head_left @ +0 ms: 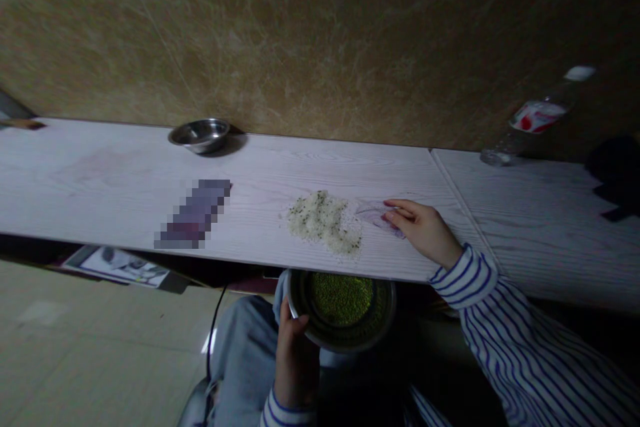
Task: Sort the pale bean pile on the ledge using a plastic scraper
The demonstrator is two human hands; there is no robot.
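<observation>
My left hand (296, 353) grips the left rim of a metal bowl (385, 323), held below the table's front edge above my lap. Green beans, by their look mung beans (343, 297), cover the bowl's bottom. On the tabletop lies a loose pile of white rice (323, 223) with darker green bits mixed in. My right hand (417, 223) is closed on a thin, clear, purplish plastic piece (375, 212), pinched between thumb and fingers. Its left end is close to the pile's right side; whether it touches the grains I cannot tell.
A small steel bowl (203, 137) stands near the wall. The pale wooden table (270, 167) also carries a pixelated flat object (195, 213) at left. A labelled plastic bottle (537, 117) and a dark item (615, 170) are at right. Papers (120, 267) show under the table.
</observation>
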